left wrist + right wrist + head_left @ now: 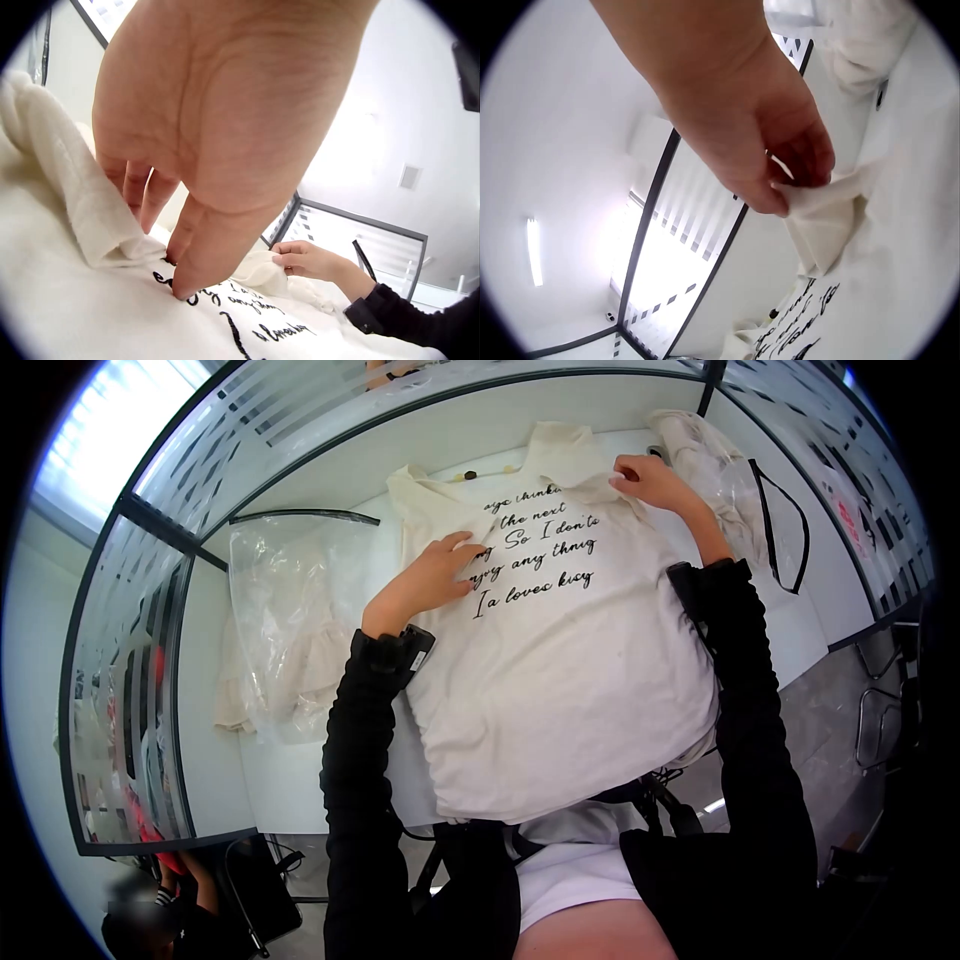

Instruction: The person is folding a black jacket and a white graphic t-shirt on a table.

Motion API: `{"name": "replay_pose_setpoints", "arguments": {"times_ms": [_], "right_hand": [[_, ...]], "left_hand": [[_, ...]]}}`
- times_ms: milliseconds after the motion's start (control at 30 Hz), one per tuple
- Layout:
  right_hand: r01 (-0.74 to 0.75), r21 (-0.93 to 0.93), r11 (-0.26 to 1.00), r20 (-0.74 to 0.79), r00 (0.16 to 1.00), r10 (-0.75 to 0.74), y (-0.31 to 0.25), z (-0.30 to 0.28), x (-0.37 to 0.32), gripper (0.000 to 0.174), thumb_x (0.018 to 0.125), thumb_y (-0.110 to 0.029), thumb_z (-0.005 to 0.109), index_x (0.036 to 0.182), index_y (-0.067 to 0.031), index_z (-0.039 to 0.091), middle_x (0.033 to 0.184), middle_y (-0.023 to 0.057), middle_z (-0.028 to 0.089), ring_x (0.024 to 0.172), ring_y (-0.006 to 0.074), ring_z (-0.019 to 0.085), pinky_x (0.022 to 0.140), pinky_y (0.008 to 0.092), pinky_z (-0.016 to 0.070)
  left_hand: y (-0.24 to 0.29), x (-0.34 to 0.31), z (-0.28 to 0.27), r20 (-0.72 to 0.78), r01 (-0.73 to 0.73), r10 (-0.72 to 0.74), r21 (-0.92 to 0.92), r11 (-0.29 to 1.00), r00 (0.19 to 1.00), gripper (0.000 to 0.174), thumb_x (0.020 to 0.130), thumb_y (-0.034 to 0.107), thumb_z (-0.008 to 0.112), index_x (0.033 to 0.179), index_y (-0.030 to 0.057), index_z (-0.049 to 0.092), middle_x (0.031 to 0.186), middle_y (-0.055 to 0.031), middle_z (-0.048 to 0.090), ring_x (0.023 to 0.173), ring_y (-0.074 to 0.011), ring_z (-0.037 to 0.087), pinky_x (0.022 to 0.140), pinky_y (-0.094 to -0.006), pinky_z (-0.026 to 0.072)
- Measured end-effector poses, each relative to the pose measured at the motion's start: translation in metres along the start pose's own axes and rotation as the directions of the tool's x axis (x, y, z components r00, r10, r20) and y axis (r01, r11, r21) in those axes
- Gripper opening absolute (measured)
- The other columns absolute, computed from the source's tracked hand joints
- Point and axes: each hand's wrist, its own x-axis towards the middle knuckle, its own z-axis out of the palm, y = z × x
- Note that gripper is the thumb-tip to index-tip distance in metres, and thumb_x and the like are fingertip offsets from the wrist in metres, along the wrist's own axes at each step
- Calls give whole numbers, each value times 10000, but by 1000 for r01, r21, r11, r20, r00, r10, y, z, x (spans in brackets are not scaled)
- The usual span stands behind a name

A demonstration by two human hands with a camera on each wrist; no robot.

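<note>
A cream shirt (570, 670) with black script lettering lies spread over the white table, its lower end hanging over the near edge. My left hand (430, 575) rests on its left side at the start of the printed lines. In the left wrist view the thumb (196, 262) touches the lettering and the extended fingers reach down beside a folded flap of fabric (90, 195). At the upper right, my right hand (655, 482) pinches the shirt's shoulder edge between thumb and fingers. The right wrist view shows the pinched cloth (821, 217) lifted into a fold.
A clear plastic bag (290, 620) with pale cloth inside lies on the left. Another bagged pale garment (705, 470) sits at the back right, beside a black strap (800, 540). Low partitions (470, 420) enclose the table's back and sides. Another person (150, 920) is at lower left.
</note>
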Motion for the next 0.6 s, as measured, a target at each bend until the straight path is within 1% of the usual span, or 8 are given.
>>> {"name": "replay_pose_setpoints", "arguments": {"times_ms": [100,167,267,300,333,400,500,600], "right_hand": [[-37,513,857,210,974,-83,-4,-1,1,198,831,-214,585,863,-20,578,765,67,631,707,170,581,662,290,463],[24,489,872,239,958,-160,-16,0,-5,170,863,-173,552,918,-12,562,828,64,626,762,148,578,726,280,459],[47,335,941,271,952,-144,-16,0,-7,177,859,-155,558,974,-21,562,926,73,629,848,156,576,799,275,439],[47,281,959,284,950,-130,-12,1,-6,179,855,-155,562,976,-23,564,924,70,629,846,158,576,799,276,439],[50,228,972,292,949,-117,-7,2,-4,181,851,-154,567,977,-25,566,923,68,630,844,160,575,799,278,439],[47,222,974,296,948,-113,0,5,0,240,830,-237,586,981,-50,583,935,74,639,867,185,581,777,286,446],[38,239,970,311,944,-114,3,6,0,225,831,-220,569,966,-41,590,929,77,642,855,189,585,774,286,448],[35,233,972,308,945,-108,0,7,0,218,826,-196,565,970,-34,593,926,80,644,853,187,591,776,285,450]], "left_hand": [[1,-1,-1,-15,-11,11,26,1000,1000,484,761,100,613,1227,91,485,1341,-116,375,1067,-263,490,862,-313,436],[-1,-3,-1,-48,-41,43,49,998,998,479,766,100,614,1228,94,485,1325,-102,403,1040,-243,510,849,-310,447],[-2,-23,-32,30,76,-71,-274,959,997,455,784,84,601,1224,91,487,1260,-81,477,962,-201,551,815,-302,470],[-12,-31,-42,-63,89,-106,-235,968,992,433,797,63,584,1220,86,492,1194,-63,531,882,-177,577,791,-293,483],[-16,-41,-53,-148,129,-185,-322,938,972,370,798,40,572,1164,63,524,1125,-68,569,853,-178,586,793,-289,479],[-35,-55,-65,-360,156,-231,-224,962,904,268,766,104,620,1023,42,582,965,-92,624,798,-193,607,713,-297,486],[-48,-65,-64,-208,361,-389,-159,919,897,191,754,105,628,927,31,591,879,-88,640,781,-206,611,679,-301,480],[-48,-57,-49,-92,318,-325,-83,944,941,184,756,87,614,920,10,583,860,-77,637,759,-183,616,672,-288,477]]}}
